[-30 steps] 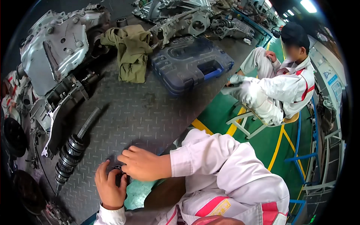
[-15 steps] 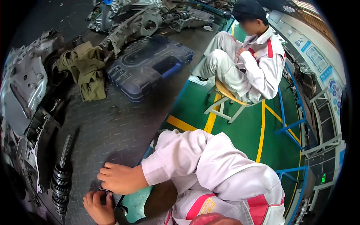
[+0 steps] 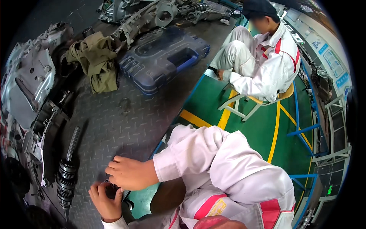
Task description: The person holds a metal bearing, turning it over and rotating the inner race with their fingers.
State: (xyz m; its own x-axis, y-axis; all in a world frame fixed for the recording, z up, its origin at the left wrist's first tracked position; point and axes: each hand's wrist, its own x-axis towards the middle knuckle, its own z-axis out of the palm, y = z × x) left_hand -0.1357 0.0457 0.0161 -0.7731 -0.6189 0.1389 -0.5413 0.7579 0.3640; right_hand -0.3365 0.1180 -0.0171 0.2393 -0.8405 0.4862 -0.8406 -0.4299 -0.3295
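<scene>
My left hand [image 3: 105, 202] is curled, thumb and fingers closed around the near side of a small dark metal part [image 3: 111, 187] at the edge of the bench. Over the far side of that part lies my right hand [image 3: 131, 172], knuckles up and fingers bent down onto it. Most of the part is hidden between the hands, so its exact kind does not show. Left of both hands, a gear shaft [image 3: 66, 181] with several toothed gears lies on the dark tread-plate bench top [image 3: 114, 126]. Neither hand touches the shaft.
A dark blue plastic tool case [image 3: 164, 57] and an olive cloth [image 3: 97, 63] lie farther along the bench. Metal housings [image 3: 34, 80] line its left side, with more castings [image 3: 152, 17] at the back. A seated co-worker [image 3: 263, 65] is across the green floor [image 3: 255, 131].
The whole scene has shifted slightly right and the bench objects slightly up as my view turned. Both hands remain at the small metal part. The co-worker's hand has dropped toward a shoe.
</scene>
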